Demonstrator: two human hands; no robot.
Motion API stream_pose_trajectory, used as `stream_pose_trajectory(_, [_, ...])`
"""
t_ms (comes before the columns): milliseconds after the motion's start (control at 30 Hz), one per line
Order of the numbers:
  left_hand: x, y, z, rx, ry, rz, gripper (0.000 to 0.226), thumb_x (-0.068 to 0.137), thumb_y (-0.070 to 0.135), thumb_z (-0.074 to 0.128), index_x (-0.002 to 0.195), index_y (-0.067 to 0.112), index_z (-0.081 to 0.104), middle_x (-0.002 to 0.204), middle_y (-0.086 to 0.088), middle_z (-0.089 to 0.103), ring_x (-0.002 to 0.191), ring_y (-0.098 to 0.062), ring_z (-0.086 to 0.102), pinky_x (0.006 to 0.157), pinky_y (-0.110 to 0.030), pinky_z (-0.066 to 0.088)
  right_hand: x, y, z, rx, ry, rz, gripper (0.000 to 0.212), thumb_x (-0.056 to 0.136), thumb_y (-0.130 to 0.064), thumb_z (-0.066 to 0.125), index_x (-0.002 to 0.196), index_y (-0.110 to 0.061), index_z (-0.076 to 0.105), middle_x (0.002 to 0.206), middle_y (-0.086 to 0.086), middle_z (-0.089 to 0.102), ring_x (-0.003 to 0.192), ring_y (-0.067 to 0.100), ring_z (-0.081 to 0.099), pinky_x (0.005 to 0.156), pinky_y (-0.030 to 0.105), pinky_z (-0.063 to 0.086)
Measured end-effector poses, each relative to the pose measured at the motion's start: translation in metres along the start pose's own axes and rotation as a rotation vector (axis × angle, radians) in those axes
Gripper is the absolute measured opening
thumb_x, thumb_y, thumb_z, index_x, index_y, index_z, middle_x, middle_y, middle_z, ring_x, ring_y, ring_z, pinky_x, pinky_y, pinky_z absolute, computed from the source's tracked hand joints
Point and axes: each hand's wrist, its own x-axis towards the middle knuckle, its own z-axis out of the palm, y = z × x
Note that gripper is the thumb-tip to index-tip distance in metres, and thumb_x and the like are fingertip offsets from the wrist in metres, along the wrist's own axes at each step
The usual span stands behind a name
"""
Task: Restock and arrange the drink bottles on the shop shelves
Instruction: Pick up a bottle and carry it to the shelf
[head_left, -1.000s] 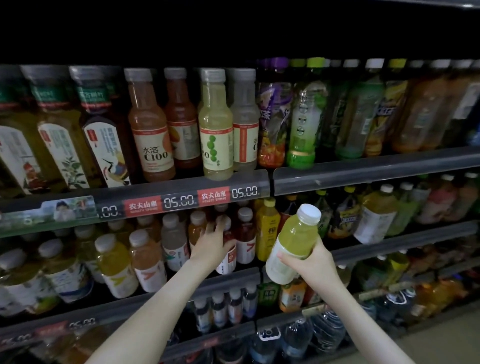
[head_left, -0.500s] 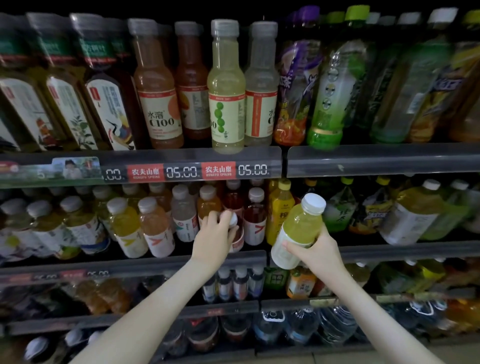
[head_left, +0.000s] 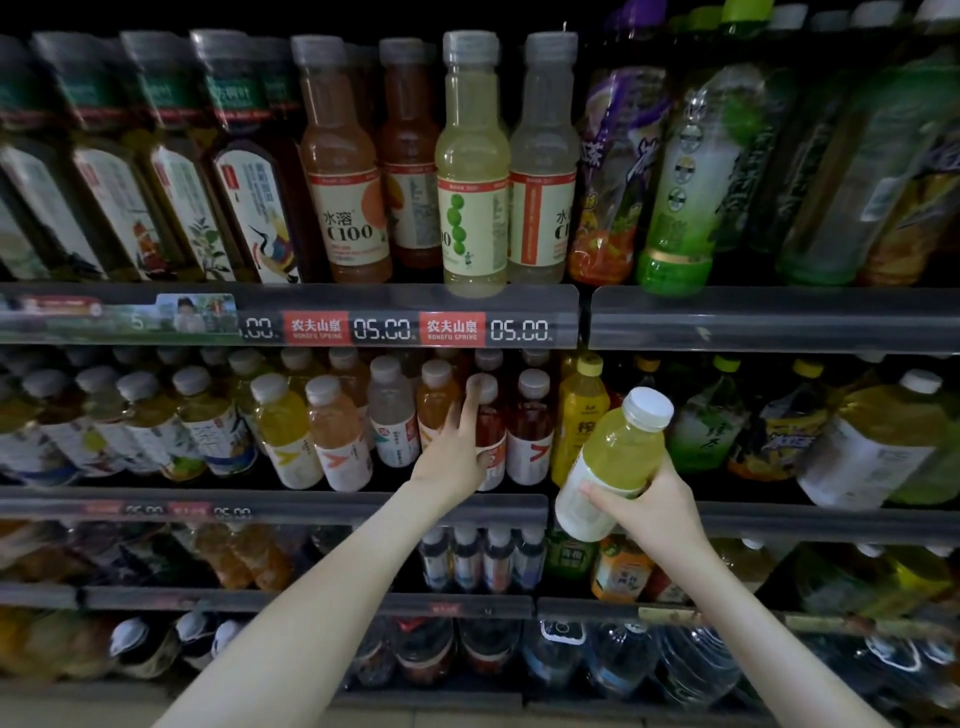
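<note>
My right hand (head_left: 652, 512) grips a yellow-green drink bottle (head_left: 613, 457) with a white cap, tilted to the right, in front of the second shelf's rail. My left hand (head_left: 457, 452) reaches into the second shelf and holds a red drink bottle (head_left: 491, 441) with a grey cap; its fingers wrap the bottle's left side and one fingertip reaches the cap. A second red bottle (head_left: 530, 431) stands just right of it, and an orange bottle (head_left: 434, 400) stands partly behind my left hand.
The top shelf (head_left: 291, 312) carries tea and C100 bottles behind a price rail. A yellow bottle (head_left: 579, 415) and green tea bottles (head_left: 706, 415) stand right of the red ones. Lower shelves hold small bottles (head_left: 478, 558) and water bottles (head_left: 623, 654).
The view has tilted down and moved closer to the shelves. My left hand went from touching the red bottle's cap to lying along its side. The right hand still holds its bottle.
</note>
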Motion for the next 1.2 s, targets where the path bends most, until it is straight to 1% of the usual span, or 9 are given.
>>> stream_pose_trajectory(133, [-0.020, -0.014, 0.004, 0.017, 0.073, -0.068, 0.080, 0.093, 0.018, 0.052, 0.151, 0.016, -0.003, 0.157, -0.013, 0.012, 0.131, -0.036, 0.038, 0.083, -0.041, 0.050, -0.002, 0.001, 0.009, 0.009, -0.034, 0.008, 0.066, 0.072, -0.023, 0.083, 0.128, -0.023, 0.047, 0.104, -0.015, 0.058, 0.092, 0.005, 0.056, 0.077, 0.023, 0.042])
stream_pose_trajectory(267, [-0.038, -0.046, -0.005, 0.111, 0.151, -0.085, 0.066, 0.090, 0.011, 0.054, 0.147, 0.007, 0.022, 0.147, -0.021, 0.028, 0.125, -0.040, 0.040, 0.086, -0.041, 0.048, -0.002, 0.000, 0.028, 0.041, -0.110, 0.029, 0.059, 0.072, -0.021, 0.083, 0.120, -0.028, 0.050, 0.103, -0.019, 0.060, 0.095, -0.002, 0.058, 0.072, 0.018, 0.045])
stream_pose_trajectory(367, [-0.053, -0.077, -0.021, 0.186, 0.211, -0.044, 0.055, 0.084, 0.005, 0.061, 0.136, 0.003, 0.043, 0.139, -0.027, 0.039, 0.119, -0.046, 0.046, 0.086, -0.045, 0.048, -0.002, -0.006, 0.056, 0.066, -0.167, 0.060, 0.057, 0.071, -0.020, 0.084, 0.119, -0.027, 0.053, 0.107, -0.014, 0.064, 0.099, 0.006, 0.061, 0.077, 0.024, 0.048])
stream_pose_trajectory(500, [-0.067, -0.118, -0.053, 0.279, 0.261, 0.019, 0.051, 0.075, 0.000, 0.068, 0.125, 0.006, 0.056, 0.133, -0.031, 0.044, 0.114, -0.050, 0.048, 0.085, -0.052, 0.048, -0.006, -0.027, 0.101, 0.024, -0.209, 0.036, 0.061, 0.069, -0.022, 0.085, 0.119, -0.030, 0.051, 0.106, -0.014, 0.062, 0.094, 0.000, 0.058, 0.077, 0.023, 0.045])
stream_pose_trajectory(700, [-0.062, -0.155, -0.087, 0.330, 0.234, 0.012, 0.067, 0.076, 0.001, 0.069, 0.138, 0.007, 0.045, 0.142, -0.031, 0.036, 0.126, -0.050, 0.039, 0.095, -0.056, 0.042, -0.012, -0.045, 0.157, -0.019, -0.239, 0.013, 0.061, 0.069, -0.026, 0.084, 0.118, -0.033, 0.048, 0.101, -0.021, 0.059, 0.087, -0.010, 0.053, 0.067, 0.014, 0.042])
stream_pose_trajectory(833, [-0.050, -0.157, -0.090, 0.296, 0.121, -0.005, 0.069, 0.092, 0.016, 0.053, 0.151, 0.017, 0.018, 0.156, -0.019, 0.012, 0.140, -0.035, 0.018, 0.114, -0.042, 0.019, -0.014, -0.042, 0.181, -0.010, -0.196, 0.037, 0.063, 0.067, -0.026, 0.086, 0.120, -0.026, 0.052, 0.110, -0.010, 0.065, 0.096, 0.005, 0.061, 0.080, 0.026, 0.046])
stream_pose_trajectory(933, [-0.049, -0.148, -0.087, 0.288, 0.174, 0.001, 0.058, 0.090, 0.021, 0.053, 0.144, 0.017, 0.033, 0.153, -0.021, 0.019, 0.138, -0.037, 0.023, 0.113, -0.042, 0.019, -0.018, -0.042, 0.190, -0.013, -0.155, 0.053, 0.068, 0.067, -0.028, 0.086, 0.125, -0.024, 0.051, 0.112, -0.008, 0.065, 0.102, 0.012, 0.061, 0.084, 0.030, 0.047])
stream_pose_trajectory(1067, [-0.051, -0.140, -0.072, 0.280, 0.288, 0.021, 0.054, 0.075, 0.016, 0.066, 0.128, 0.011, 0.054, 0.143, -0.030, 0.031, 0.131, -0.047, 0.029, 0.103, -0.055, 0.033, -0.027, -0.044, 0.195, -0.005, -0.088, 0.071, 0.067, 0.070, -0.029, 0.084, 0.127, -0.025, 0.049, 0.111, -0.008, 0.063, 0.101, 0.013, 0.060, 0.083, 0.030, 0.046])
stream_pose_trajectory(1200, [-0.040, -0.145, -0.069, 0.321, 0.273, 0.046, 0.062, 0.073, 0.019, 0.065, 0.132, 0.009, 0.049, 0.146, -0.029, 0.029, 0.133, -0.051, 0.026, 0.106, -0.059, 0.027, -0.033, -0.043, 0.189, 0.006, -0.024, 0.086, 0.072, 0.070, -0.027, 0.084, 0.132, -0.022, 0.047, 0.109, -0.009, 0.062, 0.099, 0.012, 0.059, 0.082, 0.028, 0.045])
